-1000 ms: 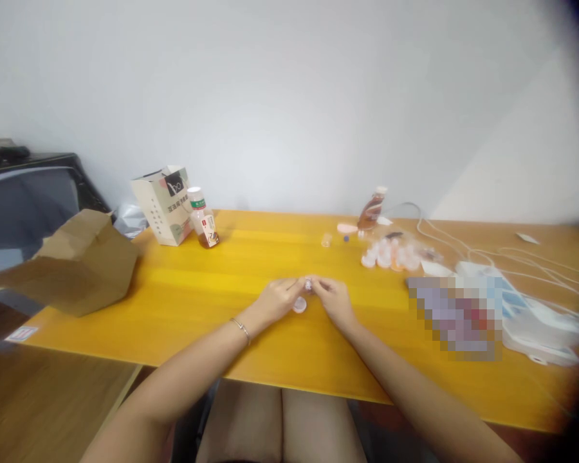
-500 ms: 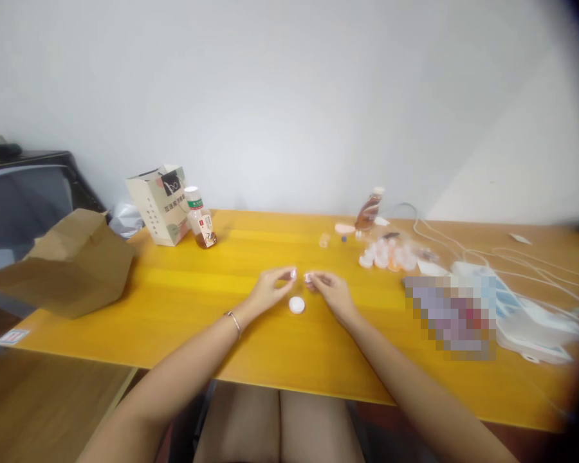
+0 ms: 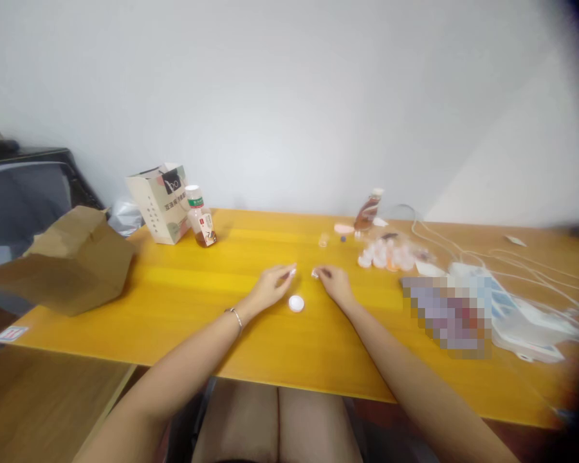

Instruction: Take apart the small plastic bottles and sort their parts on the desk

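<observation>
Small, whitish and glossy, one blurred piece (image 3: 293,272) is pinched in the nearly closed fingertips of the left hand (image 3: 269,287), another bit (image 3: 314,273) likewise in the right hand (image 3: 338,285); their long axes can't be made out, while a round white disc (image 3: 296,303) lies flat on the yellow table (image 3: 280,350), just nearer the body, broad face up

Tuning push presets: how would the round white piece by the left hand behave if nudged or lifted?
The round white piece lies flat on the table, so a nudge would probably slide it, not tip it. Small beside the left hand, it's likely light. Being round, it might roll on edge.
</observation>
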`<state>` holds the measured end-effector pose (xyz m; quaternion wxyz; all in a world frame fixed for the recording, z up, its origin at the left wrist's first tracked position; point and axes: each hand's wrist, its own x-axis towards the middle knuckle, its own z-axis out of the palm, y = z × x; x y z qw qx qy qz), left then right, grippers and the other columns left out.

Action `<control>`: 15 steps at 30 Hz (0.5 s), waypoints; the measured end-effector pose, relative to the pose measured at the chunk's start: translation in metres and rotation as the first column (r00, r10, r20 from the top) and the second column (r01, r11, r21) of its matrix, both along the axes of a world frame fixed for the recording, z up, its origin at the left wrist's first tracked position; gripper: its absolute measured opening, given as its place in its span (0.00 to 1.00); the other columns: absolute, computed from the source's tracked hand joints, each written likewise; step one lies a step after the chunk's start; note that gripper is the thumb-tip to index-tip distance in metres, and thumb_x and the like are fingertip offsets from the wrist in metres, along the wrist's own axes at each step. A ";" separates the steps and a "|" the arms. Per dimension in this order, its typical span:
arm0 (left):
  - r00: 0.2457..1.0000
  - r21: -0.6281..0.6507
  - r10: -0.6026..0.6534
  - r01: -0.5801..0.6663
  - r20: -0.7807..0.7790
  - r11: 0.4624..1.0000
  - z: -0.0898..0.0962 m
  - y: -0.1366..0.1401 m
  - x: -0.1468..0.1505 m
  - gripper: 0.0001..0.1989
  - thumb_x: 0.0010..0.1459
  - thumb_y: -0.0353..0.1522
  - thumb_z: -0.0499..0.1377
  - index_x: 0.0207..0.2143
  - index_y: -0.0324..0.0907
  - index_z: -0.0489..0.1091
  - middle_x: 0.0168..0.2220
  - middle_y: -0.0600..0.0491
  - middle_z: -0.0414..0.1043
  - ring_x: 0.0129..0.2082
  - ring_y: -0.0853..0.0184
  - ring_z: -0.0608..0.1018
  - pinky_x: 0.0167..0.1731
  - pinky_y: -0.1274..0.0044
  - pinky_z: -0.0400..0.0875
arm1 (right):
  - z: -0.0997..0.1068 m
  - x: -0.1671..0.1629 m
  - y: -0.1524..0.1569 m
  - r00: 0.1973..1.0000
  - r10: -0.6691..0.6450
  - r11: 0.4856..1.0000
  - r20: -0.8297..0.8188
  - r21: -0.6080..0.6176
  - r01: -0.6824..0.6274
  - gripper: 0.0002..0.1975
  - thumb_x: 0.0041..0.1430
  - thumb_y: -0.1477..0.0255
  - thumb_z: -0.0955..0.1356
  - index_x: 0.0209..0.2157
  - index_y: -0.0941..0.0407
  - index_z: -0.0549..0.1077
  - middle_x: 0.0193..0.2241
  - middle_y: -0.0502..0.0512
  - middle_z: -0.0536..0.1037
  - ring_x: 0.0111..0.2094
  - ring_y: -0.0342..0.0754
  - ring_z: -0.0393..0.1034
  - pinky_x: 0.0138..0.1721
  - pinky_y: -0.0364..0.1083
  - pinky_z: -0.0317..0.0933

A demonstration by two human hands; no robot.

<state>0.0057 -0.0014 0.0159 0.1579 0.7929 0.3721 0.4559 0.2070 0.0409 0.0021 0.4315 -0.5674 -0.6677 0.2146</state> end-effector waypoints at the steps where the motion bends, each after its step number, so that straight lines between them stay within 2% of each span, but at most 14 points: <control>1: 1.000 -0.002 -0.002 0.002 0.000 1.000 0.000 0.000 0.000 0.17 0.60 0.35 0.49 0.49 0.40 0.66 0.37 0.48 0.73 0.35 0.67 0.74 0.39 0.75 0.68 | -0.001 0.000 0.000 1.000 0.000 1.000 0.009 0.003 0.000 0.07 0.49 0.72 0.66 0.24 0.55 0.76 0.28 0.55 0.79 0.31 0.50 0.73 0.36 0.47 0.63; 5: 1.000 -0.020 -0.008 0.008 -0.010 1.000 0.000 0.000 0.000 0.18 0.61 0.36 0.48 0.49 0.40 0.66 0.38 0.48 0.72 0.36 0.66 0.74 0.40 0.74 0.68 | -0.002 0.001 0.001 1.000 -0.001 1.000 0.009 0.016 0.000 0.08 0.49 0.71 0.66 0.27 0.56 0.77 0.29 0.55 0.80 0.32 0.50 0.73 0.37 0.47 0.64; 11: 1.000 -0.047 -0.010 0.009 -0.013 0.999 0.000 -0.001 0.001 0.18 0.62 0.36 0.47 0.51 0.40 0.65 0.40 0.47 0.71 0.39 0.65 0.73 0.43 0.74 0.67 | 0.006 -0.002 -0.011 0.998 -0.022 0.997 -0.064 0.074 0.026 0.15 0.55 0.65 0.61 0.33 0.59 0.75 0.31 0.57 0.79 0.33 0.50 0.72 0.37 0.48 0.64; 13: 1.000 -0.061 -0.017 0.016 -0.011 0.998 0.002 -0.003 0.001 0.17 0.62 0.36 0.47 0.51 0.40 0.64 0.41 0.47 0.71 0.40 0.65 0.73 0.44 0.73 0.66 | 0.009 -0.010 -0.021 0.997 0.032 0.994 -0.072 0.109 -0.024 0.15 0.55 0.64 0.62 0.32 0.58 0.75 0.31 0.56 0.78 0.34 0.49 0.72 0.38 0.47 0.64; 15: 0.999 -0.080 -0.046 0.045 -0.005 0.996 0.003 -0.005 0.002 0.16 0.61 0.35 0.48 0.50 0.41 0.65 0.43 0.47 0.70 0.42 0.65 0.72 0.45 0.73 0.65 | 0.012 -0.020 -0.031 0.987 0.142 0.980 -0.081 0.154 -0.129 0.13 0.55 0.63 0.63 0.32 0.57 0.75 0.31 0.55 0.78 0.35 0.48 0.71 0.39 0.46 0.64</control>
